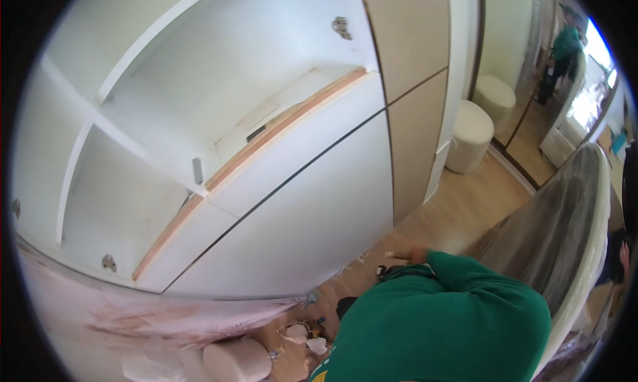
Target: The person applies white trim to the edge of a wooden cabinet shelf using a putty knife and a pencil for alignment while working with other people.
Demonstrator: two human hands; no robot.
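My right hand (418,254) is closed at the end of a bent green sleeve (465,269), low in front of my body. Out of it, toward the left, sticks a short pale wooden handle (399,255); the rest of it is hidden by the fingers and sleeve. My left hand does not show. Ahead and to the left stands a white cabinet with a large lower front panel (319,216). Along the open compartment's lower edge runs a bare wood strip (286,131). A pale board (266,113) with a dark slot lies behind that strip. Metal hinges (341,28) sit on the cabinet walls.
Close on my right stands a big plastic-wrapped panel (545,229). A cream round stool (470,136) stands near mirrored doors (538,129). Debris (302,332) and a pale cylindrical pouf (236,361) are on the floor, beside pinkish sheeting (153,315). Another person's hand (624,257) shows at far right.
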